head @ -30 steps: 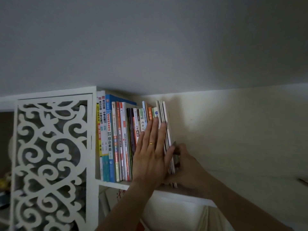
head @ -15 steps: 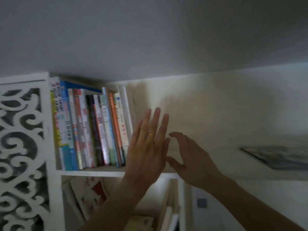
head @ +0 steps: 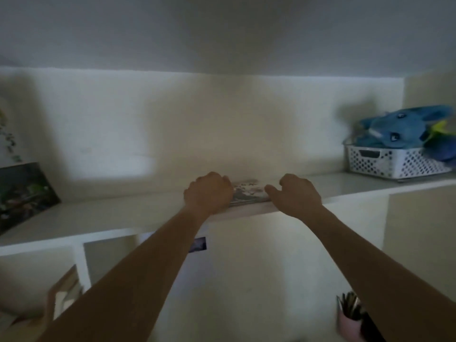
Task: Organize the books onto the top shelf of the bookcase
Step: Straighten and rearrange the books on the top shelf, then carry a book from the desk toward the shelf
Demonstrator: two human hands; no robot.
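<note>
My left hand [head: 208, 192] and right hand [head: 294, 193] curl onto a flat book stack [head: 249, 192] at twelve o'clock. I judge this the pickup; next, lift it level and carry it toward nine o'clock.

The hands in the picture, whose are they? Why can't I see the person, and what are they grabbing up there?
The camera sits on the person's head, so you see only their arms reaching up. The left hand and the right hand both curl around the ends of a flat stack of books lying on a high white shelf. Farther right on the shelf stands a white basket with a blue plush toy inside. At the left edge leans a dark picture book. The image is a bit blurry.
</note>
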